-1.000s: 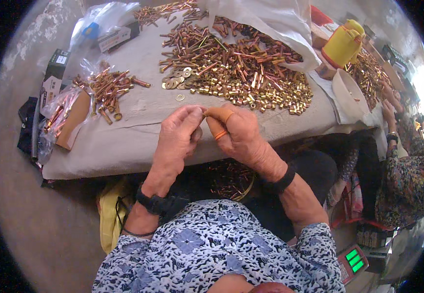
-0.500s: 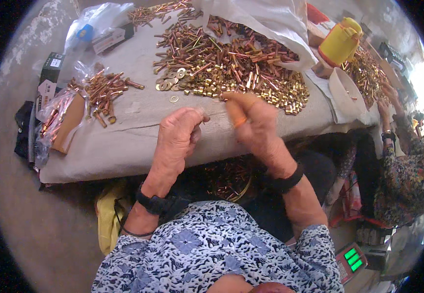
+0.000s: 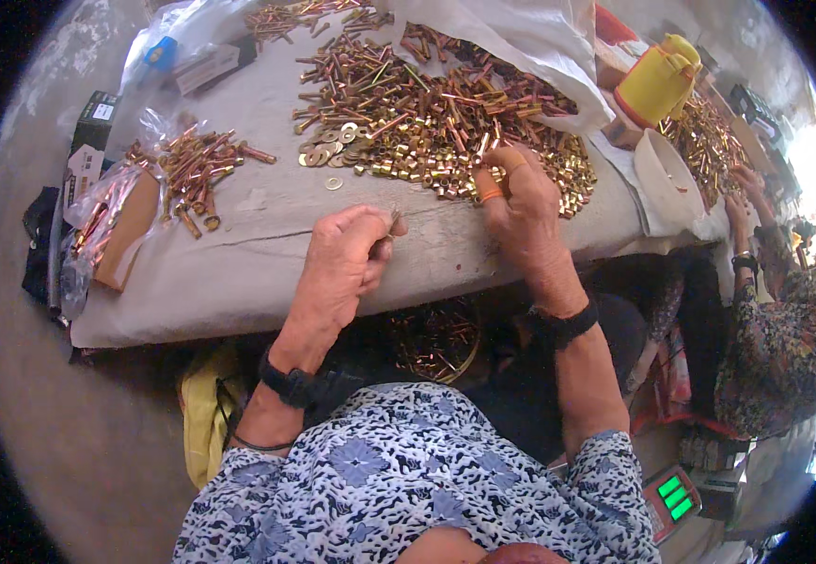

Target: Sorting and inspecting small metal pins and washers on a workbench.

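My left hand (image 3: 347, 258) is held over the table's near edge. Thumb and forefinger pinch together, with a thin metal edge between them too small to name. My right hand (image 3: 528, 216), an orange band round one finger, bends its fingers down into the front of a pile of short brass-coloured sleeves (image 3: 427, 172). Its fingertips are partly hidden, so what they grip does not show. Flat washers (image 3: 325, 150) lie stacked left of the sleeves, and a single washer (image 3: 334, 183) rests apart. Behind spreads a heap of copper-coloured bolts (image 3: 370, 85).
More bolts (image 3: 196, 169) lie left, beside a plastic bag of bolts (image 3: 98, 230). A white sack (image 3: 521, 38) covers part of the heap. A yellow jug (image 3: 657, 83) and white bowl (image 3: 662, 179) stand right. Another person's hands (image 3: 742, 197) work at bolts there.
My right hand has moved right and away from me, from beside my left hand to the sleeves. The left hand stays almost where it was, still pinching.
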Demonstrator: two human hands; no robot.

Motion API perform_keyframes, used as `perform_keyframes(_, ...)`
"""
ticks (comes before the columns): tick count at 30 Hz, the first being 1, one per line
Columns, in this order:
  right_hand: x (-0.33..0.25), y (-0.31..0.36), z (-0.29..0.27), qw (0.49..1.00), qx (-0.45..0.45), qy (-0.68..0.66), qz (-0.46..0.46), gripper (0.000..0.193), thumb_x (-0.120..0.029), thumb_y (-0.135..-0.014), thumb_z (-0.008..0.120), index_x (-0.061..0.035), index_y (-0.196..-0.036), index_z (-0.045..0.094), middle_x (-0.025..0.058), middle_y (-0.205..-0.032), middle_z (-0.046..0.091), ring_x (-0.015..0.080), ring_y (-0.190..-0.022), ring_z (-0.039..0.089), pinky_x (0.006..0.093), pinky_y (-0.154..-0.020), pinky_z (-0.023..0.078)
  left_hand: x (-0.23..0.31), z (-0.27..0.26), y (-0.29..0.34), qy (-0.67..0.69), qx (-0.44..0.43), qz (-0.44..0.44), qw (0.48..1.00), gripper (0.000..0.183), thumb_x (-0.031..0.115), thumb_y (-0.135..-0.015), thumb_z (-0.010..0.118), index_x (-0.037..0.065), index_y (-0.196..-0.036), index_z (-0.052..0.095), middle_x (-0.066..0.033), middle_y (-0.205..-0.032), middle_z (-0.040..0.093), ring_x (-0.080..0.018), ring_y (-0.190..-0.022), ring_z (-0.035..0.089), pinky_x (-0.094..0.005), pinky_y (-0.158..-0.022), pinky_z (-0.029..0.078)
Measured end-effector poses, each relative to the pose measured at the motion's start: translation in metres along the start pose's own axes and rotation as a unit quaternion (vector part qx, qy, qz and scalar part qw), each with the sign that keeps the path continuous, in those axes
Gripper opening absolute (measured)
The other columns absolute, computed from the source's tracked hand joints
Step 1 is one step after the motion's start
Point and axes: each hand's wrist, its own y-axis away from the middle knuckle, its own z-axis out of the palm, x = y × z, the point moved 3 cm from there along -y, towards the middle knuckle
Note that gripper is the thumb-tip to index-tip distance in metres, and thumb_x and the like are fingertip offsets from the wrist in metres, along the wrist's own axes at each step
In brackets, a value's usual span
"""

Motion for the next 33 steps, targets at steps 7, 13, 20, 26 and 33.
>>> perform_keyframes(7, -0.021, 0.014, 0.012, 0.82, -0.042, -0.483, 0.304, 0.027, -0.005, -0.082, 0.054, 0.0068, -0.105, 0.047, 0.0118, -0.076, 0.059, 0.0174, -0.053, 0.059, 0.0257, -0.046, 0.048, -0.005, 0.006, 0.001, -0.002, -0.047, 0.023, 0.999, 0.02, 0.023, -0.082, 0.051, 0.003, -0.08, 0.056, -0.0035, -0.065, 0.054, -0.0045, -0.041, 0.036, -0.0194, -0.035, 0.027)
perform_keyframes(13, -0.022, 0.022, 0.012, 0.808, -0.069, -0.503, 0.299, 0.03, -0.008, -0.087, 0.049, 0.0055, -0.113, 0.046, 0.0132, -0.08, 0.061, 0.0174, -0.056, 0.061, 0.0235, -0.051, 0.048, -0.007, 0.012, 0.003, -0.011, -0.05, 0.017, 0.999, 0.02, 0.022, -0.082, 0.052, 0.003, -0.083, 0.056, -0.0052, -0.068, 0.059, -0.0042, -0.04, 0.038, -0.0197, -0.034, 0.027)
perform_keyframes(20, -0.029, 0.027, 0.007, 0.786, -0.093, -0.529, 0.307, 0.031, -0.01, -0.087, 0.051, 0.0058, -0.112, 0.043, 0.0161, -0.083, 0.061, 0.018, -0.054, 0.06, 0.025, -0.05, 0.049, -0.006, 0.02, 0.006, -0.028, -0.063, 0.01, 0.998, 0.018, 0.02, -0.083, 0.051, 0.003, -0.083, 0.057, -0.0023, -0.064, 0.057, -0.0035, -0.039, 0.036, -0.0191, -0.034, 0.026)
perform_keyframes(26, -0.031, 0.031, 0.008, 0.763, -0.107, -0.555, 0.314, 0.031, -0.011, -0.086, 0.053, 0.0054, -0.11, 0.043, 0.0169, -0.086, 0.061, 0.0181, -0.053, 0.059, 0.0269, -0.047, 0.05, -0.006, 0.022, 0.007, -0.024, -0.072, 0.009, 0.997, 0.018, 0.02, -0.083, 0.05, 0.004, -0.082, 0.057, -0.0009, -0.062, 0.057, -0.0031, -0.038, 0.036, -0.0191, -0.034, 0.026)
perform_keyframes(33, -0.027, 0.031, 0.003, 0.79, -0.034, -0.519, 0.324, 0.023, -0.011, -0.083, 0.057, 0.0019, -0.098, 0.045, 0.0128, -0.079, 0.061, 0.0188, -0.051, 0.06, 0.025, -0.044, 0.045, -0.007, 0.023, 0.008, -0.026, -0.067, 0.014, 0.997, 0.018, 0.02, -0.083, 0.05, 0.003, -0.082, 0.057, -0.0027, -0.063, 0.057, -0.0034, -0.039, 0.037, -0.0192, -0.034, 0.026)
